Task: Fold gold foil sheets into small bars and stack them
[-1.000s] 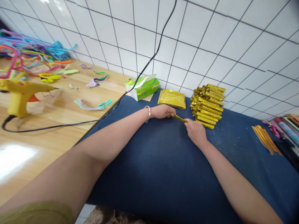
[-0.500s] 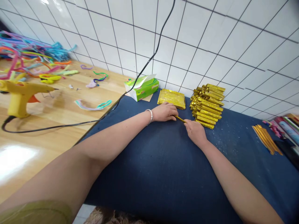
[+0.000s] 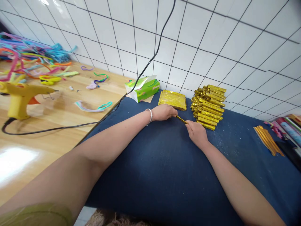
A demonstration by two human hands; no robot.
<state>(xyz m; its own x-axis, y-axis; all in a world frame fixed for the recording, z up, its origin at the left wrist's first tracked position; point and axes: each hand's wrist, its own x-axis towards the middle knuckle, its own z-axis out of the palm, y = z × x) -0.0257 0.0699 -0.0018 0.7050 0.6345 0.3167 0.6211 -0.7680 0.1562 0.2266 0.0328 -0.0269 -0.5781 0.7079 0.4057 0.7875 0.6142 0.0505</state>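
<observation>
A narrow folded strip of gold foil paper (image 3: 181, 119) stretches between my two hands, low over the dark blue cloth (image 3: 160, 169). My left hand (image 3: 165, 112), with a silver bangle at the wrist, pinches its left end. At the other end, my right hand (image 3: 197, 131) is closed on the strip, its fingers partly hidden. Just behind my left hand lies a flat stack of gold foil sheets (image 3: 172, 99). Close behind my right hand rises a pile of folded gold foil pieces (image 3: 208, 106).
A green tissue box (image 3: 147, 90) stands by the tiled wall. On the wooden table lie a yellow glue gun (image 3: 21, 97), its black cable (image 3: 58, 128), and many coloured pipe cleaners (image 3: 35, 56). Several flat gold-orange strips (image 3: 268, 140) rest at right, beside books (image 3: 290, 130).
My left hand has shifted slightly and its fingers have drawn together at the strip's left end, leaving a bit more of the strip showing. My right hand has hardly moved.
</observation>
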